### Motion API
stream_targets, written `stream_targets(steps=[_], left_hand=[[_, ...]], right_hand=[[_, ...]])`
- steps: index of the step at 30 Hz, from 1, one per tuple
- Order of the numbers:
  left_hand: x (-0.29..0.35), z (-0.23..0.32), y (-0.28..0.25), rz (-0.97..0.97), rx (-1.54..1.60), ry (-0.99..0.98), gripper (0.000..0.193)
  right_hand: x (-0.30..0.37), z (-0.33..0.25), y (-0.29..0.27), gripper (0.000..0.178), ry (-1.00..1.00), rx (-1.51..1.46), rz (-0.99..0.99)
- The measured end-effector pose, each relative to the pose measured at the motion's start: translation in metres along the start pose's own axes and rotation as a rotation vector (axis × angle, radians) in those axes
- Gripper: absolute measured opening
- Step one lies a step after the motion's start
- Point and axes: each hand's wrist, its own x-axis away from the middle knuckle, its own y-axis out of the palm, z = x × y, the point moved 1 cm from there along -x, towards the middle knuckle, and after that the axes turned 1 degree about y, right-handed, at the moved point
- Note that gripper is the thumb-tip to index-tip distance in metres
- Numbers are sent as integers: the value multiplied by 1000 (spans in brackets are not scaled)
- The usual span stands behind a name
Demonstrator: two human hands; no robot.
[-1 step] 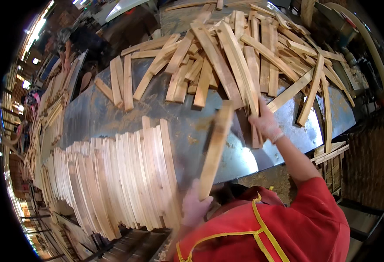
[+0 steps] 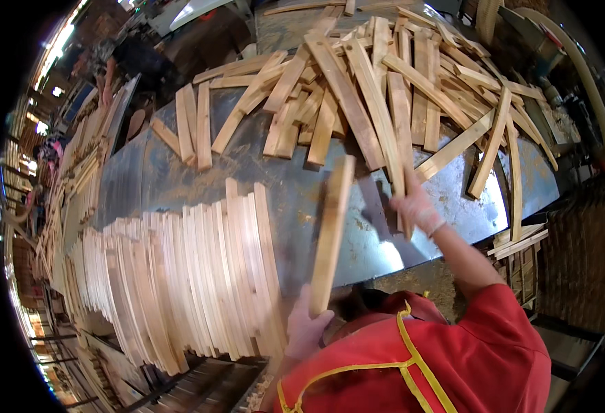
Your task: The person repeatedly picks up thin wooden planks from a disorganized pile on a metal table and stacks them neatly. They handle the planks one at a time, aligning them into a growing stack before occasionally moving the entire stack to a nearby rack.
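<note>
A flat wooden slat (image 2: 332, 234) stands tilted up over the table's near edge, its lower end gripped in my left hand (image 2: 307, 321). My right hand (image 2: 418, 209), in a pale glove, is closed around the near end of another slat (image 2: 401, 127) at the front of a loose heap. The rest of that heap of slats (image 2: 426, 82) lies crisscross across the far side of the table. To the left of my left hand, a tight row of slats (image 2: 192, 275) is lined up side by side.
The metal table (image 2: 288, 206) carries scattered sawdust. More wood pieces (image 2: 82, 172) lie along the far left, where another person's arm (image 2: 106, 82) shows. At the right edge are a curved pale band (image 2: 595, 89) and a few slats on a rack (image 2: 520, 242).
The slat in my left hand has swung slightly left and more upright. My right hand has shifted a little to the left and nearer to me, still on its slat.
</note>
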Motion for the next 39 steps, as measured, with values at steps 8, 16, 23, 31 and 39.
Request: stream_targets(steps=[8, 16, 23, 31, 39], left_hand=[[33, -58, -9, 107, 266, -183, 63], [-3, -44, -22, 258, -704, 90, 71], [-5, -67, -8, 308, -872, 166, 66], [-8, -34, -35, 266, -633, 17, 63], [-45, 46, -157, 2, -879, -153, 43]], right_hand=[[180, 26, 190, 87, 131, 281, -798], [39, -31, 210, 60, -465, 418, -1106], [-167, -65, 69, 49, -197, 827, 309], [-89, -17, 112, 74, -770, 337, -15], [33, -90, 189, 54, -1642, 492, -550]])
